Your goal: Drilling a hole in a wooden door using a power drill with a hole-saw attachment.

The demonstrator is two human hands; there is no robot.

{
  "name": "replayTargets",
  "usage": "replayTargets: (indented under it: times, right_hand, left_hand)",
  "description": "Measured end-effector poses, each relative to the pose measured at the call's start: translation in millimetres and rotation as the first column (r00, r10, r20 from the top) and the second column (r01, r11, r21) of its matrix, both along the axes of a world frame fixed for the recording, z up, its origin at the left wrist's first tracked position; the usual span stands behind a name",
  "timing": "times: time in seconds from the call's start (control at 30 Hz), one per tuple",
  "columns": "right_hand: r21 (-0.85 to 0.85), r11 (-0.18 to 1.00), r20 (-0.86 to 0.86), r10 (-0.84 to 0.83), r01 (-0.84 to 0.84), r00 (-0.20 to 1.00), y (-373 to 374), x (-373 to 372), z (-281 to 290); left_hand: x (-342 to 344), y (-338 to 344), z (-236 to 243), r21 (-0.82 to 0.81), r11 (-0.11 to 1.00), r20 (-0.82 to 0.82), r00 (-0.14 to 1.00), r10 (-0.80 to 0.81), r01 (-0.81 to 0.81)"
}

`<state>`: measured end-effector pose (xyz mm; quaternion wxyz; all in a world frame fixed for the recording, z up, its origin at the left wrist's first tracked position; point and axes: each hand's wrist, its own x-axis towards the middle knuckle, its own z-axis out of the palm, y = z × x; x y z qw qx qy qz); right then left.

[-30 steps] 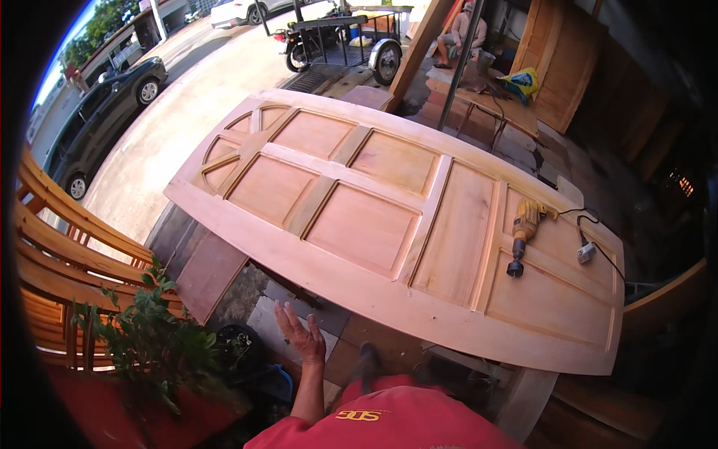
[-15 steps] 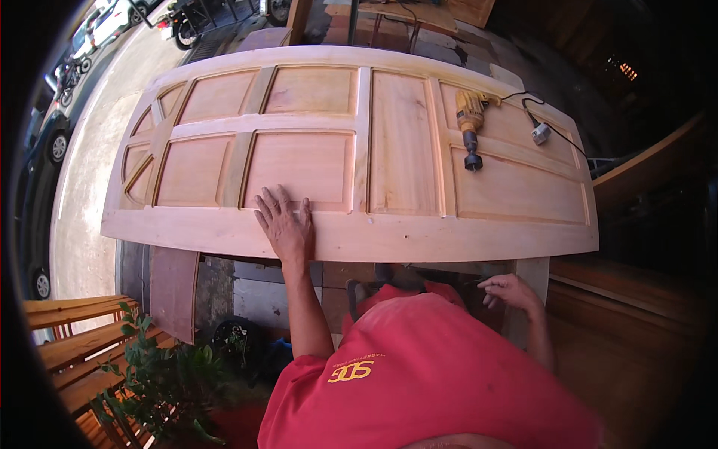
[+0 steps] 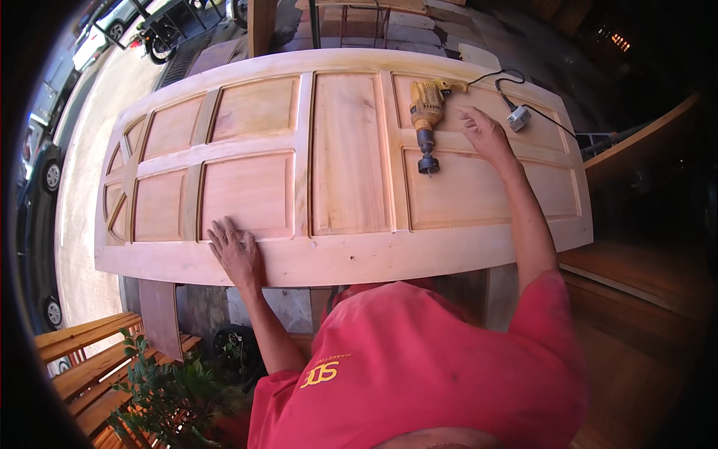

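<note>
A pale wooden panelled door [image 3: 348,150] with a fan design at its left end lies flat across supports. My left hand [image 3: 235,243] rests on its near rail, left of the middle, fingers spread. My right hand [image 3: 482,135] reaches over the right-hand panels, just beside a yellow corded drill [image 3: 427,101], with index finger extended and the others loosely bent, holding nothing. The drill lies on the door, a dark hole-saw bit [image 3: 428,165] pointing toward me. Its black cord runs to a grey-white plug fitting [image 3: 518,118] on the door.
A slatted wooden bench [image 3: 86,343] and a leafy plant [image 3: 149,389] are at lower left. Parked cars [image 3: 45,224] line the pale pavement [image 3: 86,202] on the left. A motorcycle [image 3: 157,46] is at upper left. Boards [image 3: 636,284] lie to the right.
My view has swung square to the door. My left hand has come down onto its near rail. My right hand has risen from below the edge to beside the drill.
</note>
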<state>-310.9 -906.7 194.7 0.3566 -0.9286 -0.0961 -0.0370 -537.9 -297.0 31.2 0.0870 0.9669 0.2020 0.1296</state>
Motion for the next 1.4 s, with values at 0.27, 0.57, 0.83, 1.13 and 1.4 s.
replayTargets:
  times: [0.27, 0.57, 0.83, 1.13, 1.4]
  right_hand:
    - [-0.299, 0.895, -0.363, 0.214, -0.331, 0.907, -8, 216, -44]
    - [-0.149, 0.820, -0.693, 0.313, -0.553, 0.650, -31, 247, -48]
    - [-0.013, 0.917, -0.715, 0.270, -0.398, 0.645, -75, 211, -37]
    - [0.366, 0.899, -0.651, 0.433, -0.242, 0.624, -62, 141, -4]
    - [0.105, 0.967, -0.516, 0.253, -0.233, 0.818, -31, 67, 91]
  left_hand:
    - [-9, -5, 7, -0.073, 0.995, 0.118, 0.990, 0.080, -0.071]
    - [-6, -9, 16, -0.050, 0.992, 0.112, 0.987, 0.117, -0.112]
    - [-1, -19, 24, -0.050, 0.983, 0.068, 0.982, 0.177, -0.174]
    - [0, -19, 20, -0.066, 0.982, 0.123, 0.976, 0.181, -0.174]
    - [2, -19, 18, -0.072, 0.983, 0.163, 0.970, 0.178, -0.168]
